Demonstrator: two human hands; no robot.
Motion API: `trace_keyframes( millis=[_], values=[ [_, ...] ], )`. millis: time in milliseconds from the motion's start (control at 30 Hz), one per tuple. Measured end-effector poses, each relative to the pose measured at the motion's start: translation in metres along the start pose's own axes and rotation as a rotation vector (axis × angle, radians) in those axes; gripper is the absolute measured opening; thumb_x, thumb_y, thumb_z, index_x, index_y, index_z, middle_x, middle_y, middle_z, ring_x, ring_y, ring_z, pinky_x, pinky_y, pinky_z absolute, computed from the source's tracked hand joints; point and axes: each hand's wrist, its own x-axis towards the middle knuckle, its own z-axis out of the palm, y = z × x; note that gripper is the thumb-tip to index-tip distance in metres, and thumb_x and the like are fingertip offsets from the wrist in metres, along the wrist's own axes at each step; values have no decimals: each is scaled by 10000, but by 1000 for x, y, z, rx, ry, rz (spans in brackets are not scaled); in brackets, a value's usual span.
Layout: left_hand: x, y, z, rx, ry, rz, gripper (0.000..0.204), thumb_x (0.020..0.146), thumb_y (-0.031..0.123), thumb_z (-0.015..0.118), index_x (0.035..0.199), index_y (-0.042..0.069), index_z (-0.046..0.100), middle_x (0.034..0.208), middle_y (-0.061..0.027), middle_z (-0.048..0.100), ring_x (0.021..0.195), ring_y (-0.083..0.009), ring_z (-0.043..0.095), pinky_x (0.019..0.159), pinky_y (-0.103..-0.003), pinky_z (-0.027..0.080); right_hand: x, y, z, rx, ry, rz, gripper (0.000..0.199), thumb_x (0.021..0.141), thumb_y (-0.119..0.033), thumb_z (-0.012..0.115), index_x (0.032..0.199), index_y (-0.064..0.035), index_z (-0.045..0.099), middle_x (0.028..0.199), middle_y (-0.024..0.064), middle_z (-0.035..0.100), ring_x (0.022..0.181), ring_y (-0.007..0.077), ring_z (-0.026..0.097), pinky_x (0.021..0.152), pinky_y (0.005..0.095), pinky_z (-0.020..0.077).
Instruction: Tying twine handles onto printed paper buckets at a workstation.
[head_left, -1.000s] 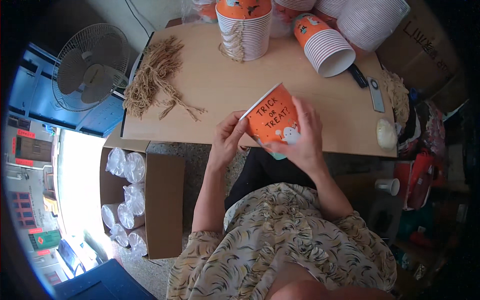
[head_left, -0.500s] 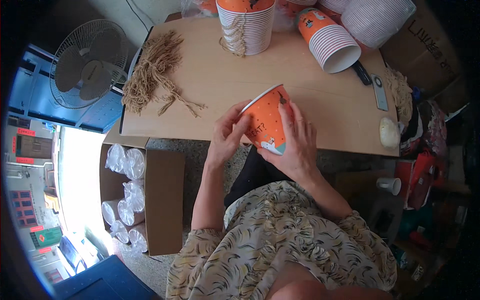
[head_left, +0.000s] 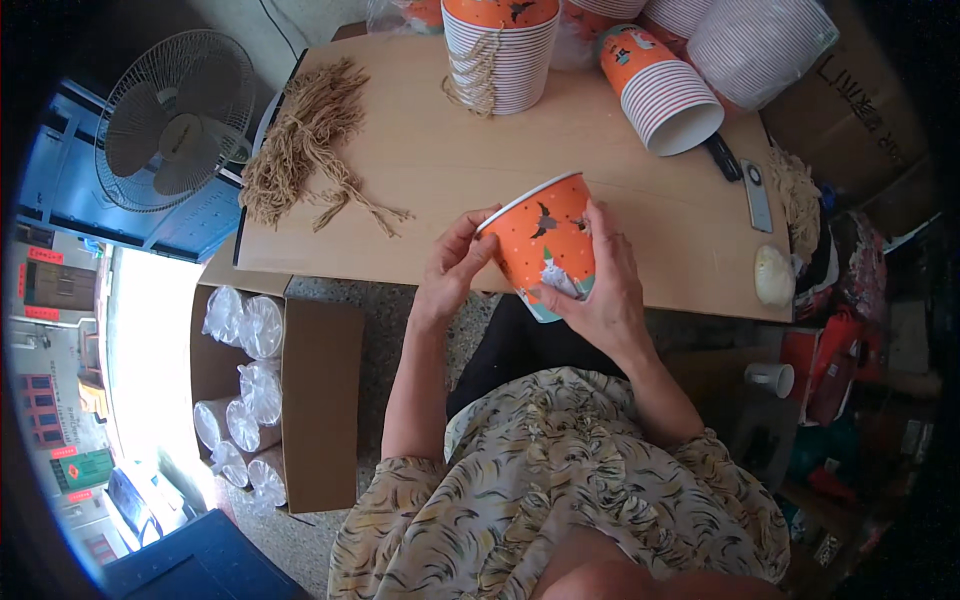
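An orange paper bucket [head_left: 540,228] with bat pictures and a white rim is held tilted over the table's near edge. My left hand [head_left: 447,272] grips it at the left by the rim, thumb outside. Around its right side and lower wall my right hand [head_left: 614,285] is closed. The bucket's inside is hidden from view. A bunch of tan twisted cords [head_left: 305,140] lies on the left of the table. Beyond the bucket stands an upright stack of similar paper buckets [head_left: 515,75], with knotted cords hanging down its side.
Another bucket stack [head_left: 665,100] lies on its side at the back right, beside a plastic-wrapped stack [head_left: 755,50]. A phone [head_left: 757,195] and a pale roundish lump [head_left: 773,276] rest near the table's right edge. At left are a fan [head_left: 180,130] and a carton [head_left: 325,400] of bagged white rolls.
The paper bucket has been turned between my hands, bringing bats and a different part of the print into view. My right hand has shifted slightly right along its side.
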Motion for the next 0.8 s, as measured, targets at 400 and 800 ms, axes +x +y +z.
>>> trace_keyframes(
  millis=[400, 800],
  values=[
    [4, 36, 10, -51, -124, -71, 288, 983, 122, 630, 1244, 4, 603, 1045, -26, 690, 958, -93, 627, 874, -278, 511, -1, -19, 2, -169, 36, -101, 1133, 608, -334, 908, 1524, -83, 290, 1477, 211, 368, 1343, 404, 403, 1036, 543, 357],
    [5, 32, 9, -165, -155, -97, 224, 957, 104, 650, 1152, 5, 605, 1030, -36, 680, 953, -111, 624, 867, -292, 509, 4, -12, 7, -153, 62, -88, 1101, 626, -336, 897, 1517, -73, 305, 1466, 199, 390, 1334, 394, 413, 1037, 550, 350]
  ],
)
